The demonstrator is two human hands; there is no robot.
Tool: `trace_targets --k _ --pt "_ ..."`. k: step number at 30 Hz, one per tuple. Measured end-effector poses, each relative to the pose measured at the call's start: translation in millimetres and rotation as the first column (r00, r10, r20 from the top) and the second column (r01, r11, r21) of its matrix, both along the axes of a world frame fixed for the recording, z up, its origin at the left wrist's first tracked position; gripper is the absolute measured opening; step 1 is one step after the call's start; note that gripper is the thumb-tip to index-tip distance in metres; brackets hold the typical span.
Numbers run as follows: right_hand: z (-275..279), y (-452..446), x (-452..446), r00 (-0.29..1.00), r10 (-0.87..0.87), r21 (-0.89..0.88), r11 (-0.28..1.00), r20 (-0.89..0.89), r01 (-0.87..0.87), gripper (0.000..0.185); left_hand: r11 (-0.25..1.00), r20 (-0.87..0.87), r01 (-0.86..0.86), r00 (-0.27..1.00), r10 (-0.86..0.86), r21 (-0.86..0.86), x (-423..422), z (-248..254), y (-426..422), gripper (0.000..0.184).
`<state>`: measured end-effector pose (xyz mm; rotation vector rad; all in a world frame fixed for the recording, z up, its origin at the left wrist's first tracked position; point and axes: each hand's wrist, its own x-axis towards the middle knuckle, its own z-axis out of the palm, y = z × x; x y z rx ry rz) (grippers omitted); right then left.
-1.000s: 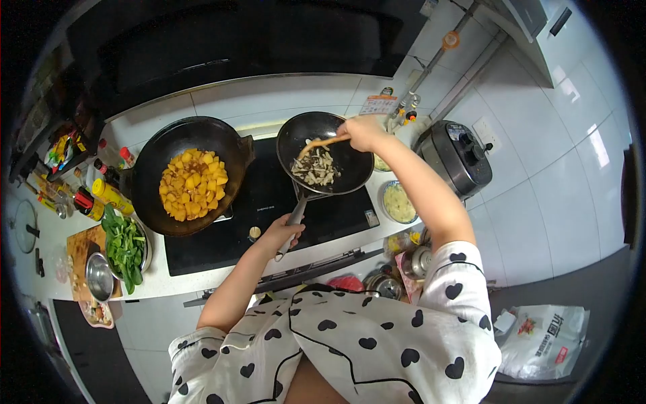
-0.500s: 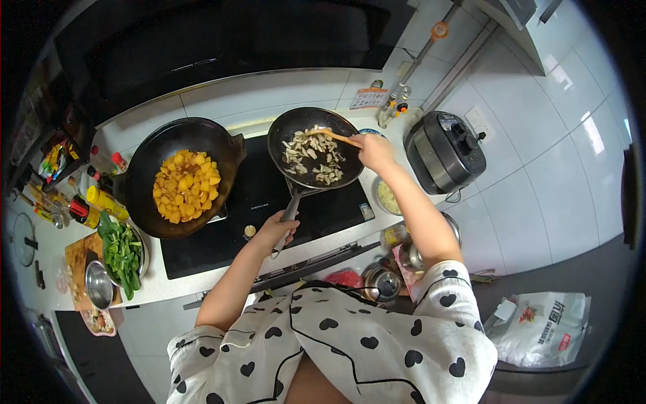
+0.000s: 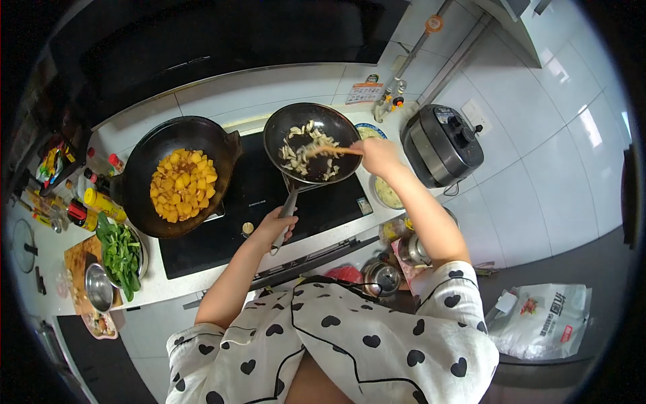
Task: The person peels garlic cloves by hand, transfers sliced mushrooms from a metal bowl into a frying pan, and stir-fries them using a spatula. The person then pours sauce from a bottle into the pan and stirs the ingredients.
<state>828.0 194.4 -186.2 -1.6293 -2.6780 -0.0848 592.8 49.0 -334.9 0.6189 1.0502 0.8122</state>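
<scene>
My left hand (image 3: 275,229) is closed round the grey handle of a black frying pan (image 3: 340,121) on the right side of the stove. Chopped pieces that look like sliced mushrooms (image 3: 294,160) lie spread over the pan's bottom. In my right hand (image 3: 379,157) is a wooden spatula (image 3: 340,151), its blade blurred among the pieces. To the left, a larger black wok (image 3: 138,195) holds yellow-orange chunks (image 3: 183,185) in brown sauce. No hand touches the wok.
Right of the pan stand a plate (image 3: 388,194) of pale shredded food and an electric pressure cooker (image 3: 441,145). At left are leafy greens (image 3: 121,252), a metal bowl (image 3: 99,287), a cutting board (image 3: 75,259) and several sauce bottles (image 3: 104,204). Below the counter sits a metal pot (image 3: 381,278).
My right hand has swung a little right and down, and the spatula's blade has dropped lower in the pan, shifting the pieces. My left hand stays on the handle.
</scene>
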Motion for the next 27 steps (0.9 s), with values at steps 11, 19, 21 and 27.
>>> trace_targets --k 11,19,21,27 --pt "-28 26 12 0.993 0.008 -0.034 0.999 -0.117 -0.012 0.031 1.0 -0.006 -0.006 1.0 0.006 -0.012 -4 1 0 0.038" --pt "17 0 12 0.994 0.008 -0.055 0.999 0.106 -0.002 0.027 1.0 -0.027 0.019 0.999 -0.02 -0.023 -5 1 1 0.038" --pt "6 15 10 0.992 -0.122 -0.081 0.989 -0.012 0.121 0.027 1.0 -0.015 0.014 1.0 -0.015 -0.026 -5 2 0 0.039" --pt "43 92 22 0.902 -0.419 -0.495 0.81 -0.109 0.316 0.017 1.0 -0.017 0.009 1.0 -0.009 -0.025 -5 5 -1 0.039"
